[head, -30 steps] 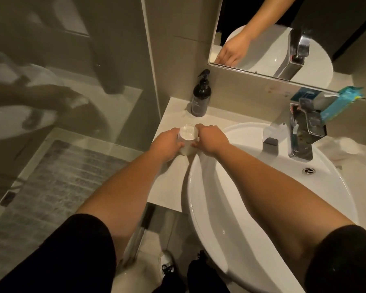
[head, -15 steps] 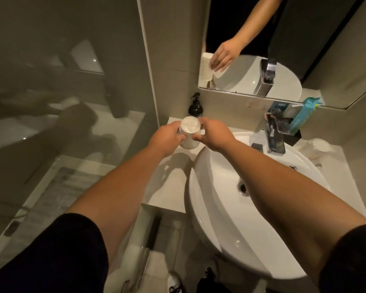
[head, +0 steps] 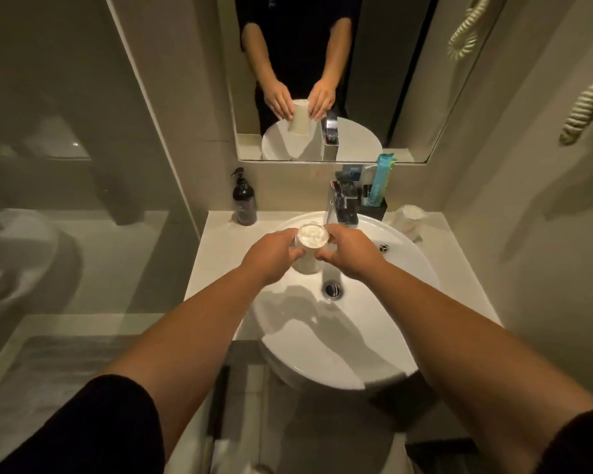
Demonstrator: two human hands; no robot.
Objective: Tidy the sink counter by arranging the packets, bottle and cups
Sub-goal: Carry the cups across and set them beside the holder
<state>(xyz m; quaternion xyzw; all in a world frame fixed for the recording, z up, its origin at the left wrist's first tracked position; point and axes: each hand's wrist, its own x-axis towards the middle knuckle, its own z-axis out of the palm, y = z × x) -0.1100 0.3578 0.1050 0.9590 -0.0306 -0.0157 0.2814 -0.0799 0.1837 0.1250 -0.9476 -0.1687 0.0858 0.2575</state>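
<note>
I hold a white paper cup (head: pixel 311 239) between both hands above the back of the sink basin (head: pixel 374 336). My left hand (head: pixel 271 256) grips its left side and my right hand (head: pixel 350 254) its right side. The cup is upside down, flat bottom facing up. A dark pump bottle (head: pixel 244 204) stands on the counter's back left corner. A second white cup in a wrapper (head: pixel 408 217) lies on the counter at the back right. A teal packet (head: pixel 380 179) stands with other packets in a dark holder (head: pixel 377 206) behind the tap.
The chrome tap (head: pixel 341 203) rises just behind the held cup. The white counter (head: pixel 213 261) runs left and right of the basin. A mirror (head: pixel 332 77) hangs above. A glass shower partition (head: pixel 65 165) stands to the left. A coiled cord (head: pixel 466 29) hangs at the upper right.
Both hands carried the cup from above the left counter rightwards to over the basin. The view has tilted up, showing more of the mirror.
</note>
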